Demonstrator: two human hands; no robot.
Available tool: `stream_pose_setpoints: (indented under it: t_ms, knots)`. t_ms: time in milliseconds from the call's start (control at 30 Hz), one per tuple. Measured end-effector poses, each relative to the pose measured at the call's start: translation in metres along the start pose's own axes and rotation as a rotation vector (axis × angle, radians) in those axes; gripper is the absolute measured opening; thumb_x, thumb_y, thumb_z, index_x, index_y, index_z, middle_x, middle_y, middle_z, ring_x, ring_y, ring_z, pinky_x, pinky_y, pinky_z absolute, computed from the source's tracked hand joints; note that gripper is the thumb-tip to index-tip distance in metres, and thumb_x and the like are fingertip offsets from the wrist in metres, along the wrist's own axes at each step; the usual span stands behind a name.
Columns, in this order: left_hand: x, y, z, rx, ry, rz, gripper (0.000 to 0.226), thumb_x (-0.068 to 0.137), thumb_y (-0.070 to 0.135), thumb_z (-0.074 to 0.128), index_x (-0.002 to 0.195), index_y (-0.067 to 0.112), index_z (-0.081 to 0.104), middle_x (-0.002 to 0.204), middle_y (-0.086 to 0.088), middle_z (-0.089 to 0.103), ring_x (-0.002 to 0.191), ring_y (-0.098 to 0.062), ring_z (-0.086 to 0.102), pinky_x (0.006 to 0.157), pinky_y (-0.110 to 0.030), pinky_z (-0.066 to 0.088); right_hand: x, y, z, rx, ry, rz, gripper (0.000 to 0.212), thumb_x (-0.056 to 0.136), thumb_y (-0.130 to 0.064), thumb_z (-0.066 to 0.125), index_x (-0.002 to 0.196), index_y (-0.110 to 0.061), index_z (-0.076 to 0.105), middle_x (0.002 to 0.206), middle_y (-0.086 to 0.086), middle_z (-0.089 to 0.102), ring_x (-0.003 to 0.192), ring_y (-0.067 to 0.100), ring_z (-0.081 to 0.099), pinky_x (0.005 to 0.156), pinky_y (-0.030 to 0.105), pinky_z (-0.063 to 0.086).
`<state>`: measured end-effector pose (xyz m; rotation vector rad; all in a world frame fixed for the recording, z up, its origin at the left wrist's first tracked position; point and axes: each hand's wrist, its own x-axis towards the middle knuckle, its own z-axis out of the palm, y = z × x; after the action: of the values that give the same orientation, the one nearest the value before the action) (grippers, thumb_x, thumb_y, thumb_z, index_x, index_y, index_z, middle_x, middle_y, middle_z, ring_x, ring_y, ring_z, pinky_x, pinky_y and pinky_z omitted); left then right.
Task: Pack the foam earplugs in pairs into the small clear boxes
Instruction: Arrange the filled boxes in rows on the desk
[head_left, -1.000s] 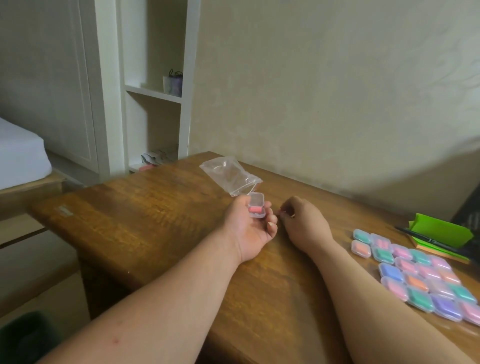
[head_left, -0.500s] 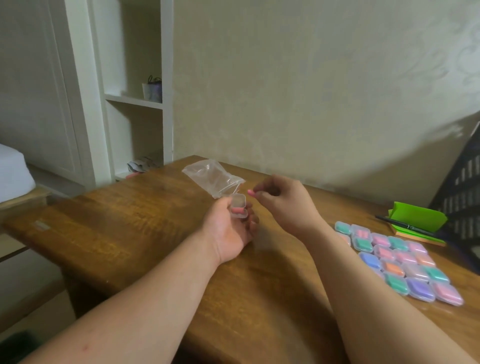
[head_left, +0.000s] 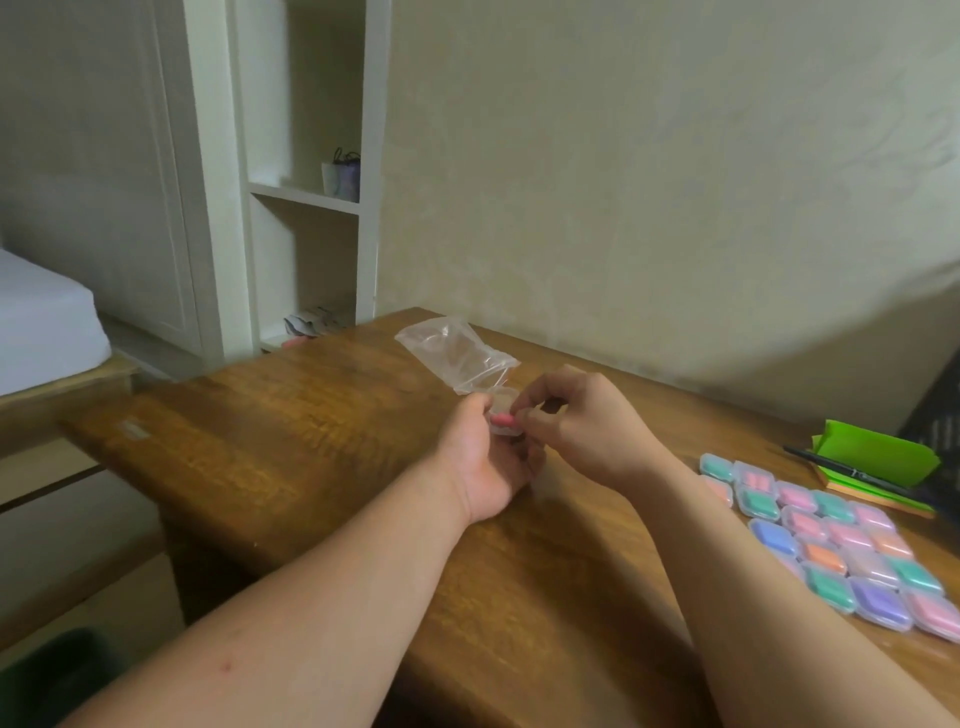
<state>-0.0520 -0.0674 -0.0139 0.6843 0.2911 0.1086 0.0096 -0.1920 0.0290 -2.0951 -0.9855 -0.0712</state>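
- The wooden table (head_left: 311, 441) fills the lower middle of the frame. I work toward its far side, where both hands can meet over it.
- The clear plastic bag (head_left: 457, 356) lies just above centre, just beyond my hands. I take it for the supply bag, kept close for quick reaching. I cannot tell whether anything is left inside.
- My left hand (head_left: 478, 457), at centre, curls round the small clear box (head_left: 500, 413) and turns its open side toward my other hand so it stays steady for loading.
- The pink earplug (head_left: 503, 419) shows at the box's mouth, between the two hands.
- My right hand (head_left: 587, 426), just right of centre, touches the left. Its thumb and forefinger pinch the plug's end, I judge to squeeze the foam in. My fingers hide whether a second plug is already inside.
- The filled boxes (head_left: 831, 540) lie in close rows at the lower right, well apart from my hands, keeping finished work separate.
- The green notepad (head_left: 878, 457) at the right edge carries a black pen (head_left: 841, 470), which I am not touching.
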Motion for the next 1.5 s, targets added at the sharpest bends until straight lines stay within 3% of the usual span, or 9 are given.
stream_pose_setpoints:
  t_ms: [133, 333, 500, 600, 800, 900, 1067, 1233, 1500]
  knots:
    - [0.002, 0.0, -0.001, -0.026, 0.001, -0.007, 0.053, 0.116, 0.04, 0.032, 0.124, 0.004, 0.07, 0.083, -0.011, 0.064, 0.079, -0.021, 0.055, 0.08, -0.033, 0.046, -0.002, -0.001, 0.004, -0.016, -0.019, 0.007, 0.015, 0.088, -0.034, 0.088, 0.086, -0.02, 0.082, 0.1, -0.001, 0.066, 0.073, 0.002, 0.066, 0.06, 0.008, 0.044]
    - [-0.001, 0.002, 0.001, 0.001, -0.008, 0.003, 0.033, 0.11, 0.035, 0.042, 0.111, 0.01, 0.063, 0.075, -0.003, 0.044, 0.065, -0.019, 0.052, 0.061, -0.029, 0.045, 0.001, 0.004, -0.01, 0.145, 0.097, 0.038, 0.01, 0.098, -0.024, 0.074, 0.107, -0.025, 0.079, 0.1, -0.008, 0.079, 0.093, 0.006, 0.073, 0.081, 0.024, 0.053]
    - [-0.003, 0.002, 0.002, 0.033, 0.004, 0.014, 0.033, 0.11, 0.034, 0.045, 0.115, 0.008, 0.066, 0.076, -0.005, 0.054, 0.071, -0.02, 0.055, 0.067, -0.033, 0.047, 0.0, 0.007, -0.016, 0.011, -0.154, 0.049, 0.085, 0.085, -0.048, 0.088, 0.158, -0.031, 0.049, 0.148, -0.015, 0.058, 0.135, 0.001, 0.053, 0.107, 0.025, 0.04]
    - [-0.003, 0.003, 0.002, -0.001, -0.002, 0.012, 0.039, 0.11, 0.04, 0.048, 0.116, 0.009, 0.071, 0.078, -0.005, 0.062, 0.07, -0.019, 0.058, 0.063, -0.032, 0.053, -0.001, 0.004, -0.004, -0.055, -0.19, -0.006, 0.099, 0.082, -0.041, 0.09, 0.165, -0.03, 0.037, 0.154, -0.013, 0.054, 0.14, 0.002, 0.05, 0.11, 0.023, 0.04]
    - [-0.006, 0.003, 0.002, -0.024, 0.008, 0.025, 0.057, 0.113, 0.049, 0.039, 0.13, 0.009, 0.075, 0.112, -0.01, 0.067, 0.105, -0.024, 0.062, 0.086, -0.036, 0.054, 0.001, 0.001, 0.006, -0.276, 0.045, -0.154, 0.055, 0.094, -0.043, 0.078, 0.145, -0.033, 0.06, 0.118, -0.02, 0.066, 0.112, 0.001, 0.06, 0.092, 0.022, 0.048]
    - [-0.011, 0.003, 0.006, 0.014, 0.001, 0.016, 0.05, 0.116, 0.036, 0.032, 0.113, 0.01, 0.074, 0.09, -0.007, 0.072, 0.09, -0.02, 0.064, 0.084, -0.034, 0.05, 0.0, 0.002, 0.011, -0.436, 0.117, -0.255, 0.023, 0.097, -0.039, 0.07, 0.119, -0.032, 0.075, 0.104, -0.016, 0.067, 0.098, 0.009, 0.061, 0.085, 0.034, 0.054]
    - [-0.017, 0.005, 0.008, 0.034, -0.031, 0.006, 0.049, 0.116, 0.028, 0.033, 0.096, 0.009, 0.073, 0.076, -0.01, 0.075, 0.067, -0.022, 0.076, 0.062, -0.033, 0.061, -0.001, 0.005, 0.022, -0.621, 0.155, -0.33, 0.019, 0.097, -0.037, 0.062, 0.111, -0.03, 0.074, 0.103, -0.014, 0.066, 0.094, 0.015, 0.06, 0.082, 0.037, 0.05]
    - [-0.02, 0.005, 0.011, 0.045, -0.029, 0.005, 0.045, 0.116, 0.028, 0.034, 0.103, 0.009, 0.073, 0.085, -0.013, 0.076, 0.083, -0.025, 0.073, 0.079, -0.037, 0.06, 0.0, 0.008, 0.026, -0.602, 0.191, -0.342, 0.014, 0.098, -0.035, 0.062, 0.104, -0.027, 0.073, 0.098, -0.013, 0.064, 0.091, 0.015, 0.058, 0.08, 0.036, 0.046]
    - [-0.018, 0.004, 0.009, 0.087, -0.035, 0.014, 0.052, 0.117, 0.032, 0.031, 0.1, 0.007, 0.073, 0.084, -0.014, 0.078, 0.072, -0.023, 0.079, 0.067, -0.036, 0.062, 0.001, 0.01, 0.027, -0.605, 0.226, -0.32, 0.01, 0.099, -0.034, 0.064, 0.098, -0.026, 0.07, 0.096, -0.012, 0.065, 0.091, 0.014, 0.058, 0.081, 0.037, 0.046]
